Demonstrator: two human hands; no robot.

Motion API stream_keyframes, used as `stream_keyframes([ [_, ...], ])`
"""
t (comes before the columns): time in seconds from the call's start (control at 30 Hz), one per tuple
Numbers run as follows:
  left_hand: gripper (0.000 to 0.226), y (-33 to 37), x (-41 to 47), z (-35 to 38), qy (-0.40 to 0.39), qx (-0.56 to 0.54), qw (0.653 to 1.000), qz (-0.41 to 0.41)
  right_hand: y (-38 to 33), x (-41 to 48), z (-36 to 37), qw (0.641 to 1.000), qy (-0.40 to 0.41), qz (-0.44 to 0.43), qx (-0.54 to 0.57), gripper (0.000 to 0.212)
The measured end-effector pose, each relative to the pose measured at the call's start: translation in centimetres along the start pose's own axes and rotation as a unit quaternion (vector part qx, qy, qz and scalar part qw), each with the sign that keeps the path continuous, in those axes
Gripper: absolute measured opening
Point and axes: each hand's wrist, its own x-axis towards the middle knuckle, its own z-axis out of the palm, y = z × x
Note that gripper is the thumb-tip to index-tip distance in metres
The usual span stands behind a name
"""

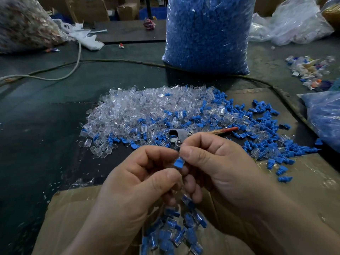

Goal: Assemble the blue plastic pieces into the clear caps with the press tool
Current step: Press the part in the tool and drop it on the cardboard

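Observation:
My left hand (139,183) and my right hand (217,162) meet in front of me, fingers curled, pinching one blue plastic piece (179,162) between them. A clear cap around it is hard to make out. Just behind my fingers lies the metal press tool (177,136) with its red handle (226,129) pointing right. A heap of clear caps (147,111) spreads across the dark table, and loose blue pieces (266,142) lie to the right. Assembled blue-and-clear parts (174,230) pile up below my hands.
A tall clear bag of blue pieces (207,34) stands behind the heap. Cardboard (303,181) lies under my hands. A cable (73,69) crosses the table. More plastic bags sit at far left (24,23) and right (325,118), with mixed scraps (309,70) nearby.

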Motion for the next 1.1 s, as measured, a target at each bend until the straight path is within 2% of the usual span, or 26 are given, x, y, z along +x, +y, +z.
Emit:
stream_keyframes([
  [0.1,0.032,-0.5,0.2,0.3,0.045,0.015,0.999,-0.004,-0.1,-0.1,0.0,0.999,0.003,0.029,-0.035,0.010],
  [0.17,0.030,-0.7,0.3,0.4,0.074,0.007,0.997,-0.019,0.2,-0.2,-0.2,0.982,0.024,-0.010,-0.185,0.014],
  [0.2,0.032,-0.6,0.3,0.4,0.087,0.003,0.996,-0.025,0.4,-0.2,-0.7,0.946,0.058,-0.065,-0.313,0.017],
  [0.23,0.032,-0.5,0.3,0.2,0.100,0.003,0.994,-0.030,0.4,-0.1,-1.3,0.878,0.101,-0.139,-0.447,0.020],
  [0.27,0.032,-0.5,0.3,0.2,0.111,0.008,0.993,-0.035,0.1,0.0,-2.0,0.789,0.131,-0.198,-0.566,0.022],
  [0.3,0.032,-0.4,0.3,0.1,0.120,0.014,0.992,-0.039,-0.1,0.3,-2.6,0.710,0.142,-0.214,-0.655,0.031],
  [0.33,0.032,-0.3,0.3,0.1,0.128,0.015,0.991,-0.041,-0.3,0.7,-3.3,0.658,0.143,-0.179,-0.718,0.049],
  [0.37,0.031,-0.2,0.4,0.0,0.135,0.012,0.990,-0.042,-0.3,1.0,-4.0,0.629,0.136,-0.117,-0.756,0.066],
  [0.4,0.029,-0.2,0.5,0.0,0.140,0.008,0.989,-0.046,-0.2,1.4,-4.6,0.619,0.127,-0.052,-0.774,0.078],
  [0.47,0.025,0.0,0.6,0.1,0.145,0.001,0.988,-0.055,0.1,1.9,-5.5,0.611,0.103,0.009,-0.785,0.079],
  [0.53,0.022,0.1,0.7,0.2,0.146,-0.003,0.987,-0.061,0.3,2.1,-5.8,0.608,0.100,-0.002,-0.787,0.074],
  [0.67,0.014,0.2,0.6,0.1,0.139,-0.010,0.987,-0.079,-0.4,2.2,-5.9,0.577,0.116,-0.035,-0.808,0.072],
  [0.8,0.013,0.0,0.7,-0.3,0.145,-0.007,0.987,-0.071,-0.4,2.3,-5.8,0.580,0.110,-0.025,-0.806,0.074],
  [0.87,0.010,-0.2,0.8,-0.4,0.149,-0.013,0.987,-0.065,-0.5,2.3,-5.7,0.585,0.115,-0.038,-0.802,0.064],
  [0.97,0.007,-0.5,0.8,-0.6,0.164,-0.027,0.985,-0.046,-0.9,1.7,-5.3,0.609,0.142,-0.087,-0.775,0.050],
  [1.1,0.006,-0.6,0.9,-0.9,0.177,-0.022,0.984,-0.010,-1.6,0.4,-3.7,0.673,0.143,-0.149,-0.710,0.052],
])
